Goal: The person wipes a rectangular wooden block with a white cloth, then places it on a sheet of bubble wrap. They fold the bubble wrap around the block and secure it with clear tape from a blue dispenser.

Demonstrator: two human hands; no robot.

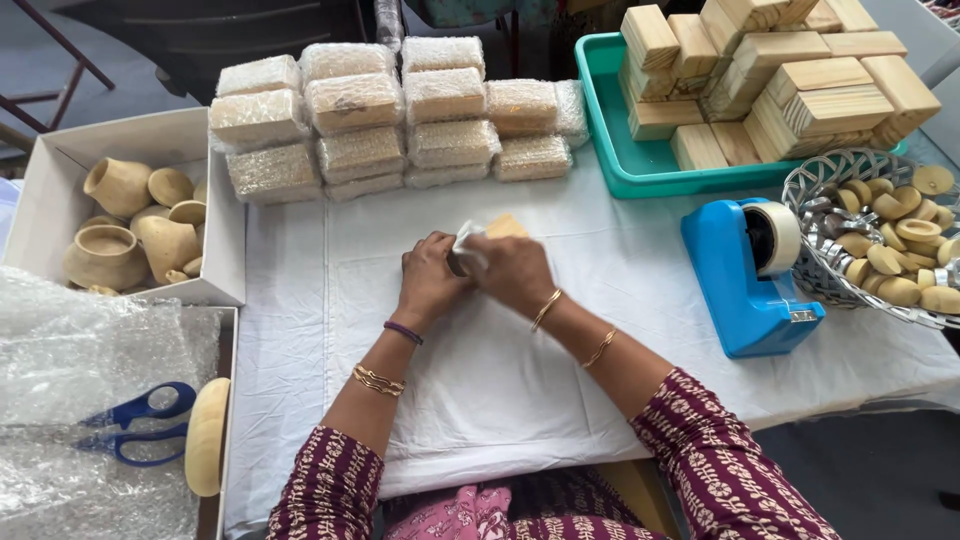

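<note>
My left hand point(432, 276) and my right hand point(515, 270) meet at the middle of the white-covered table point(600, 300). Between them they grip a small wooden block point(506, 226) partly wrapped in clear bubble wrap point(467, 238). Only a tan corner of the block shows above my right hand. Both hands have their fingers closed around the bundle. Just beyond them lies a stack of bubble-wrapped blocks point(390, 115).
A teal tray point(610, 130) of bare wooden blocks sits at the back right. A blue tape dispenser point(750, 275) and a wire basket point(830, 180) of wooden pieces are on the right. At left: a white box point(40, 190) of wooden pots, bubble wrap sheets point(70, 340), blue scissors point(140, 422).
</note>
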